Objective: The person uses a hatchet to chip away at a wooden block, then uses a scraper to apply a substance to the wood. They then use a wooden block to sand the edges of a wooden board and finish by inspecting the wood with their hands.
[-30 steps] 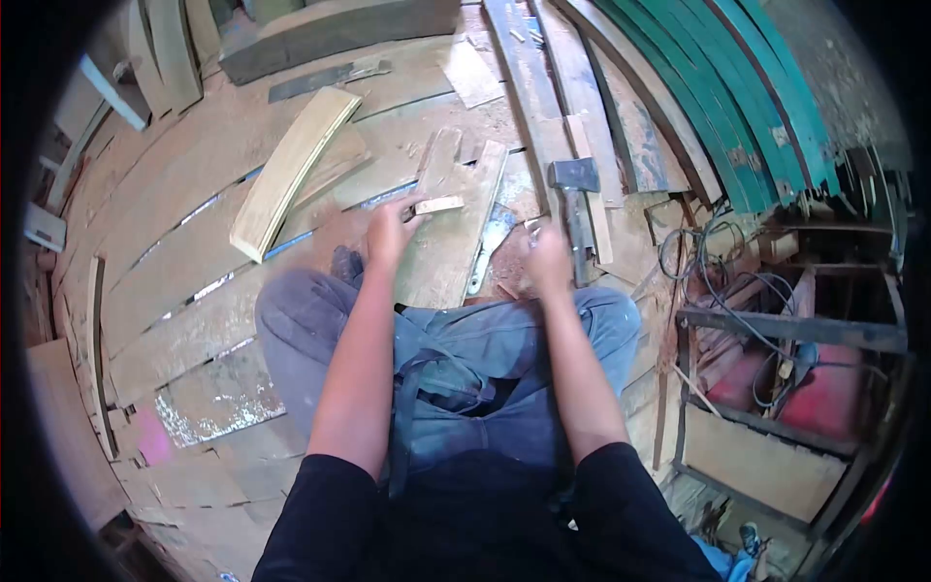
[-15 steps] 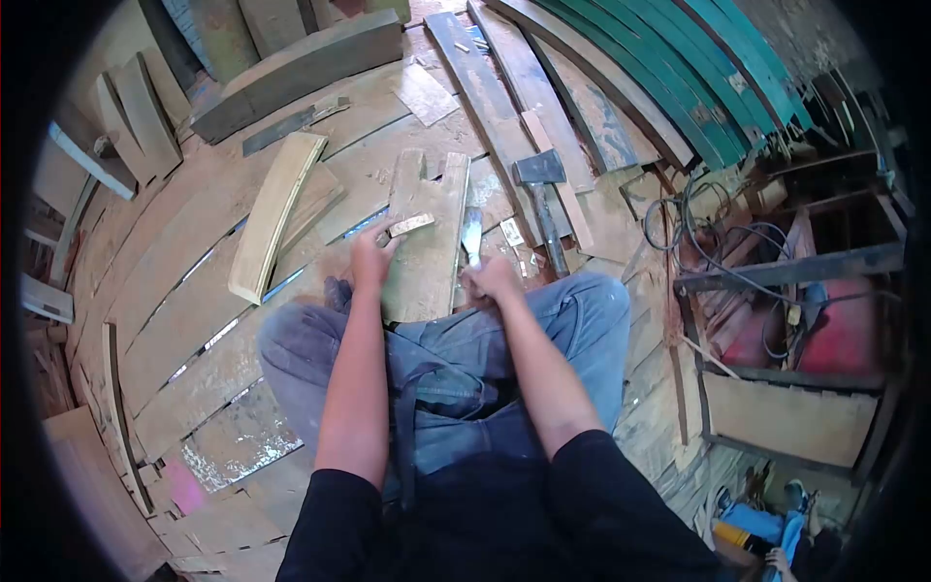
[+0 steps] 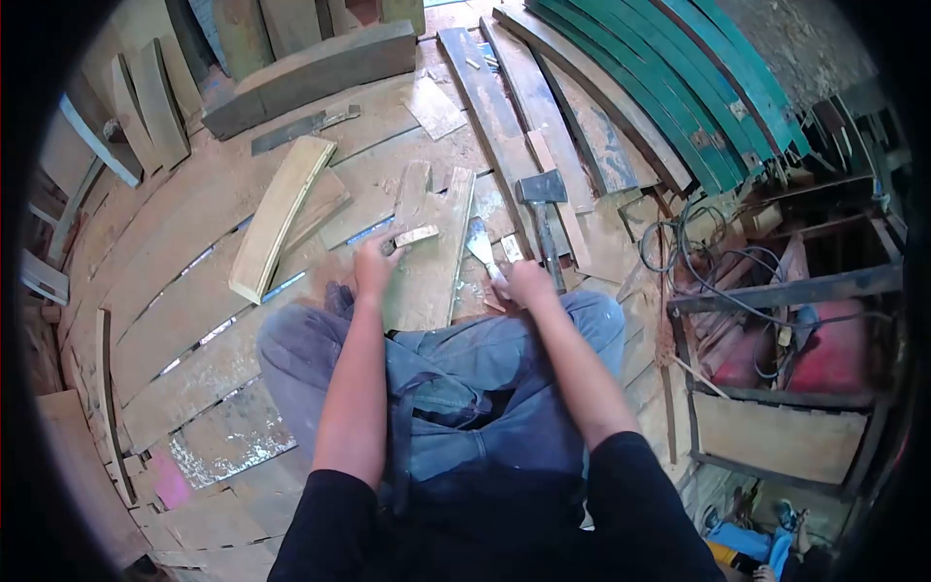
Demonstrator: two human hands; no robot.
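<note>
My left hand (image 3: 376,264) holds a small light wood block (image 3: 417,235) at its left end, over the notched board (image 3: 427,276) in front of my lap. The fingers of my right hand (image 3: 529,283) are wrapped round the handle of a scraper-like tool (image 3: 479,242). Its broad pale metal blade points up and left, just off the board's right edge. A hammer or hatchet with a dark head (image 3: 541,187) lies right of it, its handle running down behind my right hand.
A curved light wood piece (image 3: 281,218) lies to the left. Long planks (image 3: 485,112) and green slats (image 3: 669,87) stretch across the top right. Coiled cable (image 3: 669,242) hangs by a metal frame (image 3: 795,289) at right. Another person (image 3: 766,543) is at the bottom right.
My right hand and the tool have moved right, away from the board's edge, and the blade now tilts left. My left hand still holds the block in nearly the same place.
</note>
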